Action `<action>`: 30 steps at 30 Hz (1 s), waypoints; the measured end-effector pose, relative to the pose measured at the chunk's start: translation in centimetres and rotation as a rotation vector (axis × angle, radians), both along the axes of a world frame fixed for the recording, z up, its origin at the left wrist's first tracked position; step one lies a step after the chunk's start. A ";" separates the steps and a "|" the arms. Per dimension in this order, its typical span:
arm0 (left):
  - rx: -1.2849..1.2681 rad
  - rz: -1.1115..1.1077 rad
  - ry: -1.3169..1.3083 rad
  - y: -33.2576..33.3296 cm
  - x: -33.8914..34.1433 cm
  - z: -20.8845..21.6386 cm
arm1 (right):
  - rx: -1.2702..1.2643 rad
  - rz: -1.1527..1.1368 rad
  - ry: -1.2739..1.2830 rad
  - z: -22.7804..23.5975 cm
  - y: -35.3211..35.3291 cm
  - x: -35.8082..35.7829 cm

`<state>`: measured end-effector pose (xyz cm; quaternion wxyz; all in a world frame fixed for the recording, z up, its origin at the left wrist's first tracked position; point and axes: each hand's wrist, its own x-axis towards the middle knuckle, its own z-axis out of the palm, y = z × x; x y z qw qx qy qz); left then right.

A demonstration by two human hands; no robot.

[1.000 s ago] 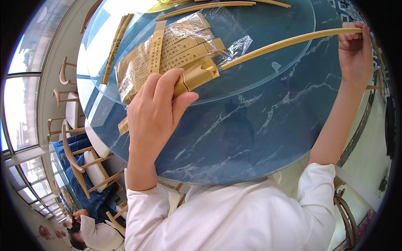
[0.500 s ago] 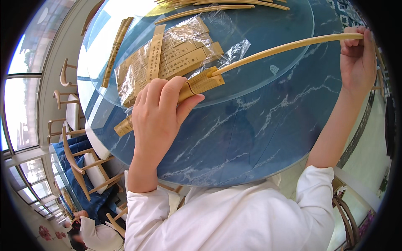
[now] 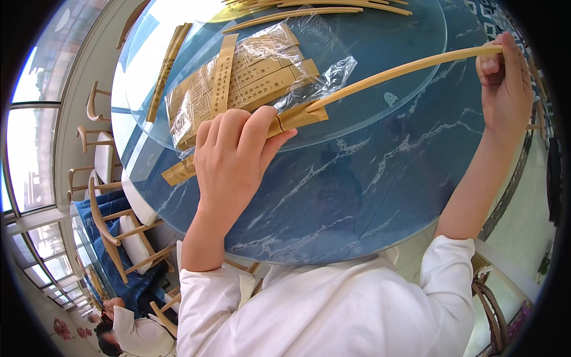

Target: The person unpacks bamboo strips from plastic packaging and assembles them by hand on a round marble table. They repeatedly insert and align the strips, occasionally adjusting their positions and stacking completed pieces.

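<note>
My left hand (image 3: 232, 149) is closed around a tan printed paper chopstick sleeve (image 3: 308, 115), whose lower end sticks out to the left below the hand. A pair of pale wooden chopsticks (image 3: 410, 70) has its near end inside the sleeve's mouth. At the far right, my right hand (image 3: 505, 98) pinches the other end of the chopsticks between thumb and fingers. Just beyond my left hand lies a stack of flat sleeves (image 3: 267, 77), partly in clear plastic wrap (image 3: 340, 71), with one sleeve (image 3: 223, 74) lying across it.
Several loose chopsticks (image 3: 297, 13) lie at the far side of the blue marbled table (image 3: 357, 196). Another printed sleeve (image 3: 168, 74) rests on the glass turntable (image 3: 416, 77) at left. Wooden chairs (image 3: 134, 238) and another person (image 3: 140, 330) are at lower left.
My left hand and the sleeve have shifted slightly to the right. My right hand has moved a little left, and slightly more of the chopsticks is inside the sleeve.
</note>
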<state>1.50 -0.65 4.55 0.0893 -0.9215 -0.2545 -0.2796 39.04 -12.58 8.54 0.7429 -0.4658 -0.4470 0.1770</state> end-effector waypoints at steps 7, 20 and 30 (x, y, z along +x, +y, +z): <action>0.057 0.010 -0.010 0.6 0.5 -0.1 | -0.344 -0.258 -0.112 -0.9 0.7 -0.1; 0.068 0.051 0.062 0.5 1.1 -4.8 | -0.464 -0.196 -0.054 -6.6 -2.5 -5.8; 0.094 0.053 0.157 0.3 -0.3 -4.5 | -0.534 -0.212 -0.327 -8.2 -4.2 -6.6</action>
